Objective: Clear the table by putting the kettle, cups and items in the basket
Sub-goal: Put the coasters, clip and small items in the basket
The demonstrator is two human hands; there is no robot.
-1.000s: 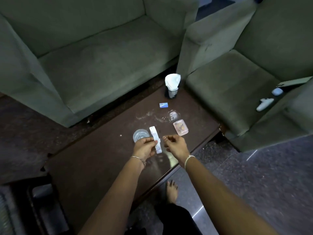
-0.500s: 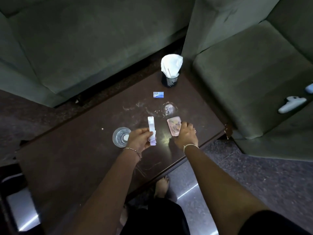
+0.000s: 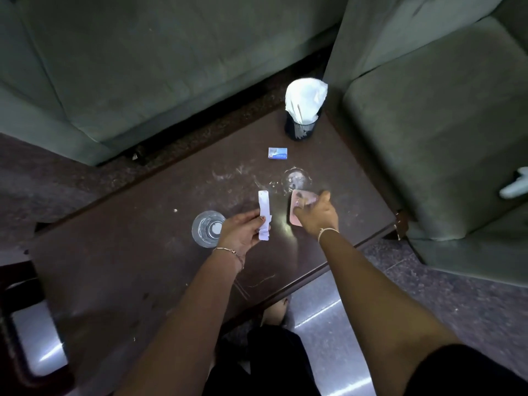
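My left hand (image 3: 243,232) holds a long white packet (image 3: 264,214) upright above the dark wooden table (image 3: 128,267). My right hand (image 3: 317,215) grips a flat pink packet (image 3: 298,211), tilted up off the table. A clear glass (image 3: 207,228) stands just left of my left hand. A second clear glass (image 3: 297,180) stands just beyond the pink packet. Farther back lie a small blue box (image 3: 277,153) and a dark cup stuffed with white tissue (image 3: 304,110). No basket or kettle is in view.
Green sofas (image 3: 143,67) flank the table at the back and at the right (image 3: 428,124). A white object (image 3: 514,187) lies on the right sofa. A dark stand (image 3: 25,324) sits by the table's left end. My foot (image 3: 277,310) shows under the near edge.
My right hand reached from beside the white packet to the pink packet, closed on it and tilted it up. The camera moved closer to the table. My left hand kept the white packet.
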